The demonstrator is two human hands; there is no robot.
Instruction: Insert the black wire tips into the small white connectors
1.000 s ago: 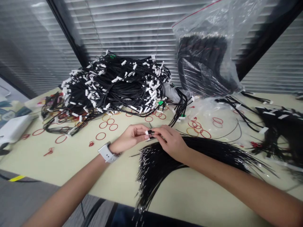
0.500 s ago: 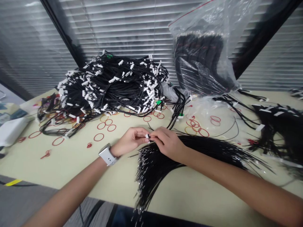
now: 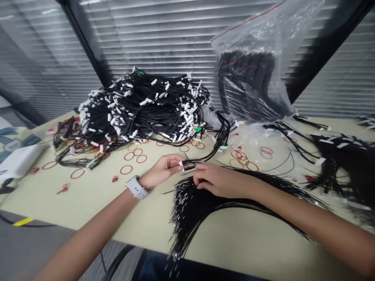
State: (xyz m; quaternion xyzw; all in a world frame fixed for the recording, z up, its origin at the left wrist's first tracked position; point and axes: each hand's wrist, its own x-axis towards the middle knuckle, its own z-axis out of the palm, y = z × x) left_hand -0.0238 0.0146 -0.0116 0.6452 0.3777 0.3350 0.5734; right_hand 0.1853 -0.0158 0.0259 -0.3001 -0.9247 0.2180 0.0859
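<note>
My left hand (image 3: 166, 170) pinches a white connector (image 3: 182, 165) between thumb and fingertips. Several black wires run from that connector to the right and up toward the pile behind. Just right of it, my right hand (image 3: 213, 178) lies over a thick bundle of loose black wires (image 3: 191, 210) with bare metal tips. The fingers of this hand are curled closed at the bundle's upper edge, and whatever is between them is hidden. The bundle bends across the table, its tipped ends fanned out toward the front edge.
A large heap of black cables (image 3: 152, 113) with white connectors stands at the back. Right of it leans a clear plastic bag (image 3: 249, 86) of black wires. Red rubber bands (image 3: 126, 169) are scattered around. More cables (image 3: 348, 160) lie at right; a white box (image 3: 20, 162) is at left.
My right hand has left the connector and moved a little right and down onto the wire bundle. My left hand still pinches the connector, now more exposed. The view has shifted slightly.
</note>
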